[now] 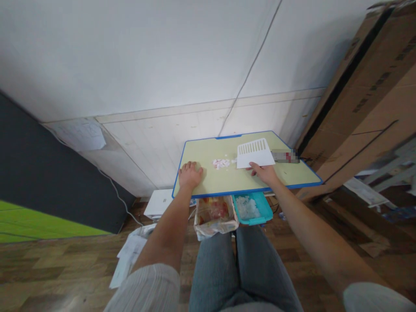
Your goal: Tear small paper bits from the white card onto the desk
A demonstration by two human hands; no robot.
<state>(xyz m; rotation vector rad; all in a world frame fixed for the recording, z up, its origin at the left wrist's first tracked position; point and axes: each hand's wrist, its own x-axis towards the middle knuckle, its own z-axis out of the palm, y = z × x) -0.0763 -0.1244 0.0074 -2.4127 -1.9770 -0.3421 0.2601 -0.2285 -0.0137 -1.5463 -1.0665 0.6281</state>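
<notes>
On the left part of a pale yellow table (pixel 208 184) with a blue edge, my left hand (pixel 190 174) lies flat, fingers spread, with nothing in it. My right hand (pixel 264 173) grips the lower edge of a flat white card (pixel 255 158), thumb on top. A row of narrow slots runs along the card's far side. Between my hands lies a small scatter of pinkish-white pieces (pixel 221 163), too small to make out exactly. Some pale bits lie right beside the card's left edge. The fingers under the card are partly hidden.
Below the table's front edge are a lined bin (pixel 216 227) and a teal tray (pixel 267 212) holding translucent pieces. A blurred-out object (pixel 286 156) lies on the table's right. Large cardboard boxes (pixel 367 95) stand at right, a white box (pixel 158 203) at left.
</notes>
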